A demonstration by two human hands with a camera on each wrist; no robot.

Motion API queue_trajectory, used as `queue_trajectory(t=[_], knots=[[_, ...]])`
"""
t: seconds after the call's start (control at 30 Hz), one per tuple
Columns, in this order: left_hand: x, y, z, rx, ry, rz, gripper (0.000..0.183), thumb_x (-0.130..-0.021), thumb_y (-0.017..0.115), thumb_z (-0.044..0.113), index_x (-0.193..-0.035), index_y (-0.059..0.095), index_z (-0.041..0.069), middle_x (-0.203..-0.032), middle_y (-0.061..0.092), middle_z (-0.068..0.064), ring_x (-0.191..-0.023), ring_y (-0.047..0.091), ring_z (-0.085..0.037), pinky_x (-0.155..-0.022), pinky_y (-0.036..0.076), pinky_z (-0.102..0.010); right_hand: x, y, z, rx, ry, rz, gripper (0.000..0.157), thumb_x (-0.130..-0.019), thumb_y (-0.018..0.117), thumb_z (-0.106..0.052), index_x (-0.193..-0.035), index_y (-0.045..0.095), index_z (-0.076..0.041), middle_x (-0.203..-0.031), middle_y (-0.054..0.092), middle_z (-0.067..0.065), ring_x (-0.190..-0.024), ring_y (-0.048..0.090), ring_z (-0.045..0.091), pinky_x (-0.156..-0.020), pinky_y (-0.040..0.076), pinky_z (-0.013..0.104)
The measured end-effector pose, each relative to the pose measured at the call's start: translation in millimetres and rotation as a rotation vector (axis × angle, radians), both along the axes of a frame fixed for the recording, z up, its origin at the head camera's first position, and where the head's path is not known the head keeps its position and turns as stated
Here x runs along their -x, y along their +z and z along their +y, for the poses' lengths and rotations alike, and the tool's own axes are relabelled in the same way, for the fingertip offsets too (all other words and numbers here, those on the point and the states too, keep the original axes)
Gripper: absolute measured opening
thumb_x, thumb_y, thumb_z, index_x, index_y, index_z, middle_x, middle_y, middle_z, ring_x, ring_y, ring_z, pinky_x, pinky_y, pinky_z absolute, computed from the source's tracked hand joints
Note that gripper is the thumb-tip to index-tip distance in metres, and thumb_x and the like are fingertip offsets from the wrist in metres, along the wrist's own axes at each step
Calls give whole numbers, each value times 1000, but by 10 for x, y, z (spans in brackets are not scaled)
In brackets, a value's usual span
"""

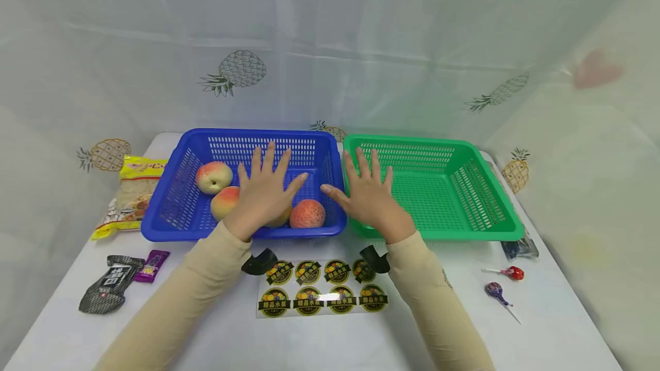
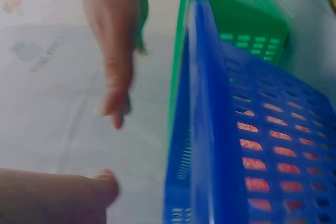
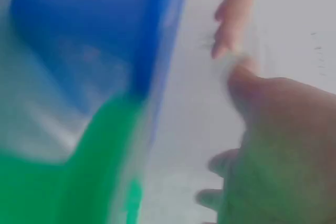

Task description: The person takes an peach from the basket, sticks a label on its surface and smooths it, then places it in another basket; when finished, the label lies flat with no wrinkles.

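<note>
My left hand [image 1: 263, 192] is spread with straight fingers over the blue basket [image 1: 340, 210], holding nothing. Several peaches lie in that basket: one pale peach [image 1: 213, 177] at its left, another peach [image 1: 224, 202] partly behind my wrist, and a redder peach [image 1: 307, 214] near the front right corner. My right hand [image 1: 372, 199], also spread and empty, hovers over the left side of the green basket [image 1: 495, 232], its thumb reaching toward the blue rim. In the left wrist view the other hand [image 2: 113, 40] appears beyond the blue rim; the right wrist view is blurred.
A sheet of round stickers [image 1: 325, 289] lies before the baskets. On the left are a yellow snack bag [image 1: 131, 196], a black packet [image 1: 112, 285] and a purple wrapped candy [image 1: 151, 265]. To the right lie a red lollipop [image 1: 513, 272], a purple lollipop [image 1: 495, 291] and a dark packet [image 1: 519, 248].
</note>
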State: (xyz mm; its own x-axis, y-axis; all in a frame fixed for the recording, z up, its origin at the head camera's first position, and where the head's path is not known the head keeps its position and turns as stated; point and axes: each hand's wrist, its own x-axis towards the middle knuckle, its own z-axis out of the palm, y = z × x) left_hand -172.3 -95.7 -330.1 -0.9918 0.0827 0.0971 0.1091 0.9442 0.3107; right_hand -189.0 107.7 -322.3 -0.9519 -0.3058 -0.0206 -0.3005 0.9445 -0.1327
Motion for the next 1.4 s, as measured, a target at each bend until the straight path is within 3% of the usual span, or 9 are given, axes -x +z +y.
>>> queue_trajectory(t=[0.1,0.23,0.33,0.43,0.63,0.83,1.13,1.23,1.4], knots=[[-252,28,-147,14,7,57,69,-86,35,59,-141,22,21,-149,3,-12,-134,-1,-37,-98,3,-65,-82,29,-79,51,130,7,80,-82,42,-61,-143,12,-19,-147,10,13,-134,0,36,-103,12,57],[-603,-12,-374,1,62,161,62,-84,43,56,-134,39,18,-144,22,-16,-130,17,-39,-95,11,-65,-148,4,-216,105,322,38,53,-86,57,-29,-129,41,-3,-125,42,16,-116,41,29,-94,39,39],[-787,-113,-618,-46,168,267,58,-84,46,54,-125,48,13,-134,34,-20,-123,26,-40,-92,12,-65,-160,-29,-335,113,385,46,39,-86,56,-15,-121,49,1,-112,51,13,-99,52,20,-82,47,29],[-889,-264,-905,-95,290,343,59,-83,50,52,-121,49,6,-130,34,-26,-122,24,-43,-90,9,-66,-166,-46,-446,115,389,5,38,-85,57,-14,-120,51,-1,-112,53,12,-98,54,19,-80,48,29],[-949,-573,-1217,-194,364,287,71,-84,49,51,-132,34,0,-139,15,-30,-127,10,-48,-89,12,-69,-119,-62,-593,55,320,-203,41,-85,57,-24,-119,51,-2,-116,54,12,-105,52,23,-87,45,35],[-905,-730,-1230,-270,391,420,64,-83,56,43,-128,41,0,-141,20,-25,-124,20,-45,-87,25,-65,-5,-129,-672,-39,295,-342,37,-83,59,-27,-109,53,-3,-100,60,9,-91,55,19,-81,45,34],[-888,-788,-1247,-303,392,547,50,-83,56,34,-116,50,-2,-137,29,-22,-122,25,-40,-84,30,-61,84,-179,-686,-89,361,-282,54,-80,61,-34,-122,47,-3,-113,56,9,-106,49,21,-90,42,34],[-875,-805,-1252,-302,393,561,47,-83,55,34,-114,51,-2,-137,30,-21,-123,26,-39,-84,30,-61,63,-147,-616,-16,369,-220,63,-75,66,-37,-124,45,-3,-114,53,9,-103,50,19,-86,45,33],[-864,-825,-1251,-307,397,567,46,-83,55,33,-113,52,-2,-136,31,-21,-122,26,-39,-84,31,-60,-30,-6,-417,236,405,-136,62,-70,71,-34,-122,45,-11,-111,46,1,-93,50,11,-75,48,27]])
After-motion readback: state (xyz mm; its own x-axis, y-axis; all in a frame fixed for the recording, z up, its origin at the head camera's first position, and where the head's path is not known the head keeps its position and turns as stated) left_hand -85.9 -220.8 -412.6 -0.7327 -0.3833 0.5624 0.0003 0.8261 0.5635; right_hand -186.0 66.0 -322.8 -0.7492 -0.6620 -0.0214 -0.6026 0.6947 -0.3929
